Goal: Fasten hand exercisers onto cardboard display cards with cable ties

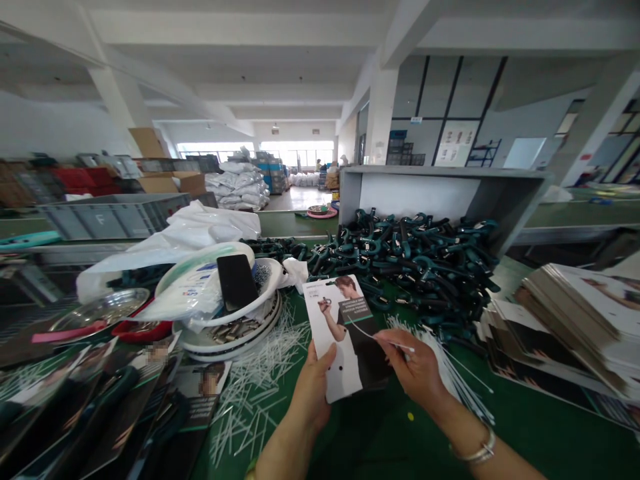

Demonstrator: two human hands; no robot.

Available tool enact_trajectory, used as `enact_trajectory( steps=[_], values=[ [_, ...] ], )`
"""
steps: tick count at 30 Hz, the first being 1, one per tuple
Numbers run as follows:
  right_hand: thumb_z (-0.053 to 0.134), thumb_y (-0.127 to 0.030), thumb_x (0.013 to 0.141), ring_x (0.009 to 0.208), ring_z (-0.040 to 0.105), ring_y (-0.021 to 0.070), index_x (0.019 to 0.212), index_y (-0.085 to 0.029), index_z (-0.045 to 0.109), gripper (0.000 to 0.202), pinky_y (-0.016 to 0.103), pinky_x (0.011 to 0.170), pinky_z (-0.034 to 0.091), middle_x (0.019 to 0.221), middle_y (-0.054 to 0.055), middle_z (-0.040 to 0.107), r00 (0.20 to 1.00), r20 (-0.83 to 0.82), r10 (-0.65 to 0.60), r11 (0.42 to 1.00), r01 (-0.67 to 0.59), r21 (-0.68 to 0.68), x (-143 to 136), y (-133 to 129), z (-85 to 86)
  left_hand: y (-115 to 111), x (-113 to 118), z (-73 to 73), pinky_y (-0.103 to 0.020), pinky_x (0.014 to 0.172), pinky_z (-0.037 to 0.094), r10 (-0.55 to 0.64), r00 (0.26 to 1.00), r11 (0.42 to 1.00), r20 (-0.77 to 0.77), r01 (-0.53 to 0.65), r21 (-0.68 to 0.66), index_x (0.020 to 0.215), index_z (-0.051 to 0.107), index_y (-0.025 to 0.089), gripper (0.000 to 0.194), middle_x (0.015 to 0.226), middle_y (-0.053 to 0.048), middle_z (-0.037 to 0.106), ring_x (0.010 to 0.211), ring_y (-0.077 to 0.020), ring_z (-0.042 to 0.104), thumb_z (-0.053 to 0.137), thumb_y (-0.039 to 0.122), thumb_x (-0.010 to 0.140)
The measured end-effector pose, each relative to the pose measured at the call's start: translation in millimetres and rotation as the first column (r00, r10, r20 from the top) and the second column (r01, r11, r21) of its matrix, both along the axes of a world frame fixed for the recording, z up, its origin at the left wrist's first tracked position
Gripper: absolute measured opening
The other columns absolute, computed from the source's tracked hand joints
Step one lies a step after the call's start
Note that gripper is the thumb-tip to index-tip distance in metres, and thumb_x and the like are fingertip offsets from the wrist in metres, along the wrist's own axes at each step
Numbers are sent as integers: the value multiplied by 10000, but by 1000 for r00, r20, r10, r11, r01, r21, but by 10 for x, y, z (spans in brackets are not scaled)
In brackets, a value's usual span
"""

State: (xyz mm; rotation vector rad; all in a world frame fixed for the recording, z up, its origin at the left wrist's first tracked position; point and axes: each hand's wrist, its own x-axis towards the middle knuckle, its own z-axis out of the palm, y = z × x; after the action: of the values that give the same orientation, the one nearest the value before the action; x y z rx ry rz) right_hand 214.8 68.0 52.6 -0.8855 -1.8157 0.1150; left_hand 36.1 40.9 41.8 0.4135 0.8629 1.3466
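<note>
My left hand grips a printed packaging card by its lower left side, thumb on the front. Small holes show in the card's lower part. In my right hand, pinched between thumb and fingers, is a thin white cable tie, its long end lying across the card's front. Behind my right hand a bundle of white cable ties rests on the green table. Beyond the card lies a heap of dark green hand grip strengtheners.
Stacked cards stand at the right. A grey crate on its side backs the heap. Cut tie ends are strewn left of the card. A phone sits on stacked basins, and carded grips lie at lower left.
</note>
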Motion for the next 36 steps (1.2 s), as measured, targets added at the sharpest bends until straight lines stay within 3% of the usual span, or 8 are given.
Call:
enact_trajectory(
  steps=[4,8,13,20,25,30,34,36],
  values=[
    [497,-171,871,773,679,162,913,-230,644,164,284,693,566,831,36,717,991,128,42,990,-58,129,-26,-100,104,11,-25,-44,-330,719,504,-48,999,999,6,48,0,1286,454,175,789,976,-108,699,811,-254,672,805,319,594],
    [501,-133,857,795,684,154,953,-239,623,188,272,703,567,871,30,724,984,170,48,973,-85,217,-56,-194,203,5,-50,-110,-310,692,502,-90,996,995,-3,90,49,1199,550,166,698,882,-85,710,724,-224,669,826,292,571],
    [489,-136,865,769,686,160,944,-235,611,176,276,684,574,847,27,724,976,213,46,977,-88,192,-80,-253,251,-25,-31,-57,-303,691,513,-38,999,997,18,36,65,1227,524,208,709,900,-59,708,692,-190,662,819,254,584],
    [489,-118,860,726,693,159,944,-235,601,183,266,655,585,851,38,725,989,146,15,978,-45,204,-86,-276,293,-55,9,27,-342,800,505,1,1000,998,25,-3,70,1307,443,232,832,1015,-75,695,846,-247,672,825,235,567],
    [501,-115,855,763,689,152,958,-229,612,189,249,679,576,860,34,723,986,165,8,979,-41,201,-78,-229,275,-95,24,28,-332,803,501,-18,998,996,59,13,89,1310,450,225,821,1033,-72,694,889,-254,663,821,233,578],
    [479,-103,854,828,660,161,964,-215,640,225,272,718,549,907,59,715,959,280,-47,953,-41,301,-152,-186,157,-193,88,57,-337,743,508,-148,984,985,102,138,101,1274,499,190,725,1014,-93,701,780,-235,675,798,302,623],
    [446,-115,854,824,629,182,939,-199,675,258,289,671,535,909,75,699,897,432,-95,973,-8,231,-161,-204,132,-204,113,16,-343,711,506,-179,983,980,33,175,95,1233,529,130,724,923,-119,717,749,-253,678,821,277,587],
    [476,-143,840,887,621,202,985,-214,682,262,317,709,533,974,76,690,898,438,-33,993,-19,114,-62,-198,177,-176,83,-2,-333,687,503,-165,986,984,5,165,70,1212,541,112,690,861,-117,722,735,-252,678,813,264,596]
  ],
)
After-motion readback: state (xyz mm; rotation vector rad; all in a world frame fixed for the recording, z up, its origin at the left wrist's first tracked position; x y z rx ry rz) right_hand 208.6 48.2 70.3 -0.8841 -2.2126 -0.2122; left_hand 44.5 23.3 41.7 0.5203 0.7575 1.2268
